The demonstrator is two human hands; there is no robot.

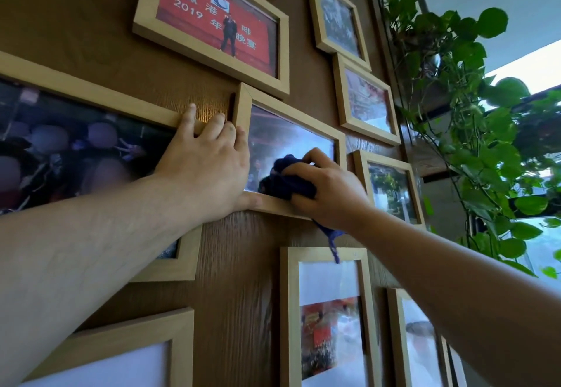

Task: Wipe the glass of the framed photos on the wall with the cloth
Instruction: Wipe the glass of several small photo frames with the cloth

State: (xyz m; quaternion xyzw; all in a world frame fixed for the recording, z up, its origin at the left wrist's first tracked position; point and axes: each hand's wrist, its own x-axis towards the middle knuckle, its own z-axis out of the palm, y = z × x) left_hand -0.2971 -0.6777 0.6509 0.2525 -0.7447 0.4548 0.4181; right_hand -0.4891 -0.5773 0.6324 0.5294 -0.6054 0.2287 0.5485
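The small framed photo (291,150) hangs mid-wall among other pale wooden frames. The left hand (209,165) lies open and flat over its left edge, thumb under the bottom rail, fingertips reaching the corner of the large frame (91,95) beside it. The right hand (331,192) is closed around the bunched dark blue cloth (288,183), pressing it on the glass at the lower right; a strip of cloth dangles below the frame. A leafy vine (455,107) hangs to its right, past more frames.
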